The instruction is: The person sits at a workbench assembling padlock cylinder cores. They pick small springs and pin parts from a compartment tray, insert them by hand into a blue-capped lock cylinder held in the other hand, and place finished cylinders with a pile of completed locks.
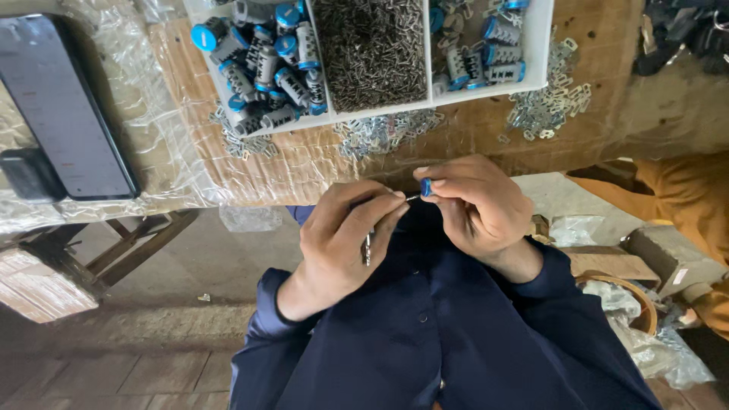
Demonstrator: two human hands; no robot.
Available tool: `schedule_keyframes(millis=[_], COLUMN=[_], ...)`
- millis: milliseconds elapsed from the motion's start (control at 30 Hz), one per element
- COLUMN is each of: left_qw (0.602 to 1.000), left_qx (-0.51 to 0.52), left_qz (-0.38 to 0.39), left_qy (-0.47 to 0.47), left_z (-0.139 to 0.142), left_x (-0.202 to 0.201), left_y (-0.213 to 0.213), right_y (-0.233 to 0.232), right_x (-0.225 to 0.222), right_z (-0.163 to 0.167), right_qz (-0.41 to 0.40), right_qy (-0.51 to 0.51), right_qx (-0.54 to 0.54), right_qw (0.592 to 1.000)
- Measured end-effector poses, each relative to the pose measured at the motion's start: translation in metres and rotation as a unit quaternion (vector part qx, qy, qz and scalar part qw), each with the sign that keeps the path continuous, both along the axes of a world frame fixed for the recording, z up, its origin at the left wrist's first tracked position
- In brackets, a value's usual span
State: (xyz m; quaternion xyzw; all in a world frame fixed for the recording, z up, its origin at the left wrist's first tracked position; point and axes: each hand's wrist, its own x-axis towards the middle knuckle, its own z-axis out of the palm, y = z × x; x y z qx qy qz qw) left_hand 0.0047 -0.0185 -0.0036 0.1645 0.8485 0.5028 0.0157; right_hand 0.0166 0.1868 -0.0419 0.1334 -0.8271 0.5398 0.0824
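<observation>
- Two hands: left hand [342, 239] pinches one thin metal pin [367, 249]; right hand [478, 205] grips one blue-capped lock cylinder [426, 187], held before the chest
- One white tray [486, 93], three compartments; cylinders too many to count

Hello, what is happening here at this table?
A person in a dark blue shirt holds a small blue-capped part in the right hand and a thin metal tool in the left hand, close together. On the table a white divided tray holds more blue-capped cylinders and small metal pieces.
</observation>
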Motion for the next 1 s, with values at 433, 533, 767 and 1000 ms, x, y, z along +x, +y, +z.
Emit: schedule_keyframes(millis=[433, 533, 767, 1000], left_qw=[0.998, 0.998, 0.996, 0.995], left_qx=[-0.016, 0.042, 0.058, 0.018], left_qz=[-0.062, -0.04, 0.001, 0.013], left_qy=[-0.009, -0.022, 0.063, 0.095], left_z=[0.013, 0.004, -0.019, -0.021], left_x=[-0.004, -0.006, -0.009, -0.008], left_y=[0.01, 0.024, 0.04, 0.04], right_y=[0.008, 0.01, 0.01, 0.01], right_x=[-0.003, -0.003, -0.006, -0.007], right_z=[0.028, 0.026, 0.022, 0.02], right_qz=[-0.056, -0.059, -0.066, -0.071], right_qy=[-0.045, -0.039, -0.038, -0.027], right_qx=[0.213, 0.206, 0.188, 0.193], right_qw=[0.974, 0.976, 0.979, 0.978])
